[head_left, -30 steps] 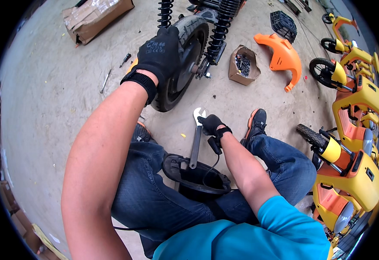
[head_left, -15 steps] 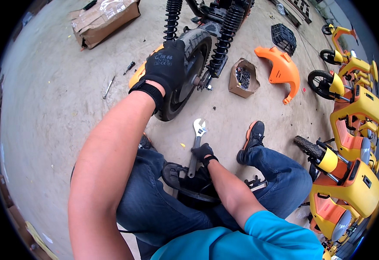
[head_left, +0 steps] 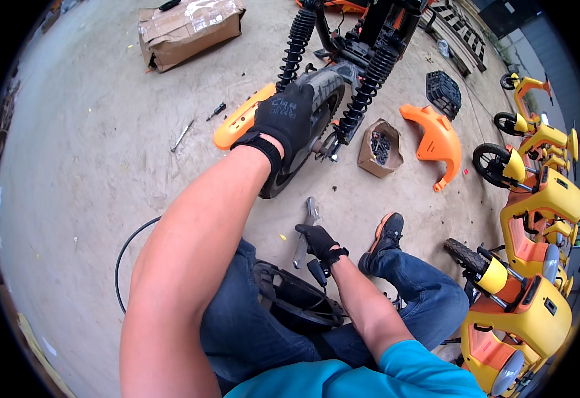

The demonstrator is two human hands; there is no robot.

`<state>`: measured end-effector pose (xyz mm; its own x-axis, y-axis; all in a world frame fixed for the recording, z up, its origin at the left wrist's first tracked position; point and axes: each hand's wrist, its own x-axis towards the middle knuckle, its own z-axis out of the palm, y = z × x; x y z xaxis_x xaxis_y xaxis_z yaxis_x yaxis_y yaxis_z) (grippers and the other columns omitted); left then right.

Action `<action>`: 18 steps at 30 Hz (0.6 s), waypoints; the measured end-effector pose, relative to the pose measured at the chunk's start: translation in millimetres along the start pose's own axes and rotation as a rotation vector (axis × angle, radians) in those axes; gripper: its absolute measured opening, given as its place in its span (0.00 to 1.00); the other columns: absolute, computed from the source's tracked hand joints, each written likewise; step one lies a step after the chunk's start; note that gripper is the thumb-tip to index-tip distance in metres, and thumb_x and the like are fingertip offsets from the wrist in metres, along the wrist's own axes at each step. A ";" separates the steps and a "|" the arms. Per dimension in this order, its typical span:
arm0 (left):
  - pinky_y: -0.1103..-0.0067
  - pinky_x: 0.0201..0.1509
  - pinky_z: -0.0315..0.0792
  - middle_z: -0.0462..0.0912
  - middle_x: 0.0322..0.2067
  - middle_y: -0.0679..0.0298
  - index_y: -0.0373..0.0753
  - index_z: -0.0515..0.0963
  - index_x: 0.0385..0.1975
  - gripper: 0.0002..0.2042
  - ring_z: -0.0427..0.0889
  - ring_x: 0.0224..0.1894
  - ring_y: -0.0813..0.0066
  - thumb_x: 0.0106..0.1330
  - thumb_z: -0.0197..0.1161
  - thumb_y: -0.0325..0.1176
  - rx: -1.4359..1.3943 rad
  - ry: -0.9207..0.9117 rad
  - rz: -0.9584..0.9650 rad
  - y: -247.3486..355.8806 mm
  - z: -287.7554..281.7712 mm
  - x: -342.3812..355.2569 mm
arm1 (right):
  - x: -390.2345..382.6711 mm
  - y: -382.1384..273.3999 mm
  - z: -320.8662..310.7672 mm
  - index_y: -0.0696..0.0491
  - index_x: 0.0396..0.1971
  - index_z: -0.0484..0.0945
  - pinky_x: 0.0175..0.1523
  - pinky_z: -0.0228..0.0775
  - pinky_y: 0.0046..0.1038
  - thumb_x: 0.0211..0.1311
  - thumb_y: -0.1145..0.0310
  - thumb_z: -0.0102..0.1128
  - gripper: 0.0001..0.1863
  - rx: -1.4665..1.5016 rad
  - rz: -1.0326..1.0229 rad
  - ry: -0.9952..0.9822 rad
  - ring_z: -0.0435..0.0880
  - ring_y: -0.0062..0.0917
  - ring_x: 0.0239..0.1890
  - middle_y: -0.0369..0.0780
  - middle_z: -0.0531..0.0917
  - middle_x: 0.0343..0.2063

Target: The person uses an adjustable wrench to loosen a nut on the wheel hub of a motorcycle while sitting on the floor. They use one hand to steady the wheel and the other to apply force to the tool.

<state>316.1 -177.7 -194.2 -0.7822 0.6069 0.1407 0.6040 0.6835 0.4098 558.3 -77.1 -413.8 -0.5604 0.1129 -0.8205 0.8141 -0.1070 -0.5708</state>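
My left hand [head_left: 285, 118], in a black work glove, grips the top of the tire on a two-wheeler's wheel [head_left: 310, 123]; its fingertips are hidden behind the back of the glove. Low between my knees, my gloved right hand [head_left: 317, 241] is closed round an adjustable wrench [head_left: 312, 210], whose jaw end points away from me. Past the wheel rise two black coil-spring shock absorbers [head_left: 367, 83]. An axle end with a nut [head_left: 333, 158] sticks out at the wheel's right side. Below my right wrist hangs a small black plug [head_left: 317, 272] on a cable.
An open cardboard box of bolts [head_left: 379, 149] and an orange fender [head_left: 436, 142] lie right of the wheel. Left are an orange panel [head_left: 237, 123], a thin metal tool [head_left: 182, 135] and a large carton [head_left: 190, 36]. A black seat-like part [head_left: 290, 292] sits between my legs. Yellow scooters [head_left: 528, 325] line the right.
The view has shifted, so the wheel and parts appear farther right and lower. The wrench has turned in my right hand and shows a narrower side. My left hand keeps hold of the tire.
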 end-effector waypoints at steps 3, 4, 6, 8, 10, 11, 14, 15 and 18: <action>0.62 0.49 0.75 0.75 0.48 0.47 0.36 0.69 0.52 0.21 0.80 0.47 0.51 0.58 0.59 0.36 -0.006 -0.020 -0.001 5.8 0.5 3.9 | 6.3 -31.7 -32.9 0.47 0.31 0.74 0.18 0.60 0.23 0.64 0.53 0.55 0.13 0.358 0.068 -0.121 0.70 0.20 0.14 0.33 0.76 0.21; 0.63 0.49 0.74 0.75 0.46 0.46 0.35 0.68 0.52 0.23 0.80 0.47 0.50 0.54 0.61 0.30 -0.011 -0.029 -0.003 6.1 0.1 4.5 | 2.2 -43.7 -44.5 0.48 0.32 0.74 0.16 0.59 0.23 0.65 0.54 0.54 0.12 0.463 0.143 -0.233 0.70 0.21 0.13 0.33 0.76 0.21; 0.63 0.50 0.74 0.75 0.46 0.46 0.35 0.68 0.52 0.23 0.80 0.47 0.50 0.55 0.62 0.31 -0.006 -0.022 -0.010 -1.4 -2.7 -0.3 | -35.4 -85.4 -39.7 0.50 0.34 0.75 0.18 0.60 0.22 0.65 0.52 0.54 0.16 0.333 0.022 -0.210 0.70 0.19 0.14 0.32 0.76 0.20; 0.63 0.50 0.74 0.76 0.46 0.45 0.35 0.68 0.52 0.23 0.80 0.47 0.50 0.55 0.62 0.31 -0.016 -0.030 -0.015 0.7 -0.7 1.7 | -64.8 -112.3 -56.0 0.54 0.37 0.77 0.19 0.63 0.21 0.66 0.50 0.54 0.19 0.115 0.007 -0.224 0.72 0.17 0.16 0.32 0.76 0.20; 0.64 0.50 0.74 0.76 0.47 0.46 0.35 0.69 0.52 0.22 0.80 0.47 0.51 0.56 0.62 0.32 -0.014 -0.049 -0.041 2.2 0.5 5.6 | -87.0 -126.2 -74.7 0.58 0.45 0.76 0.22 0.66 0.18 0.69 0.48 0.48 0.26 0.012 -0.036 -0.288 0.74 0.15 0.19 0.32 0.77 0.21; 0.64 0.50 0.74 0.76 0.47 0.46 0.34 0.70 0.51 0.21 0.80 0.48 0.51 0.57 0.61 0.33 -0.027 -0.046 -0.037 2.6 -1.9 5.3 | -99.6 -134.6 -81.1 0.59 0.47 0.75 0.22 0.66 0.17 0.70 0.49 0.46 0.26 0.003 -0.047 -0.305 0.74 0.14 0.19 0.32 0.77 0.21; 0.65 0.51 0.74 0.76 0.47 0.46 0.34 0.70 0.50 0.21 0.80 0.48 0.51 0.58 0.61 0.33 -0.055 -0.039 -0.014 3.6 1.2 8.3 | -126.8 -148.8 -100.8 0.59 0.46 0.76 0.22 0.66 0.18 0.69 0.51 0.47 0.24 0.102 0.002 -0.337 0.73 0.15 0.18 0.33 0.78 0.22; 0.65 0.51 0.74 0.76 0.47 0.46 0.34 0.70 0.50 0.21 0.80 0.49 0.51 0.58 0.61 0.34 -0.052 -0.045 -0.021 1.9 0.5 7.2 | -137.0 -155.8 -100.4 0.59 0.46 0.76 0.22 0.65 0.17 0.69 0.51 0.47 0.24 0.093 -0.021 -0.346 0.73 0.15 0.18 0.33 0.78 0.22; 0.65 0.51 0.74 0.76 0.47 0.46 0.34 0.70 0.51 0.21 0.79 0.49 0.52 0.59 0.61 0.36 -0.055 -0.046 -0.023 -1.0 1.7 6.7 | -147.0 -165.9 -97.3 0.59 0.46 0.76 0.22 0.64 0.17 0.69 0.51 0.46 0.24 0.080 -0.071 -0.334 0.72 0.14 0.18 0.32 0.77 0.21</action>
<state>310.5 -173.7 -195.2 -0.7874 0.6098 0.0897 0.5755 0.6753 0.4612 520.5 20.2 -195.4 -0.6450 -0.2055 -0.7360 0.7641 -0.1892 -0.6168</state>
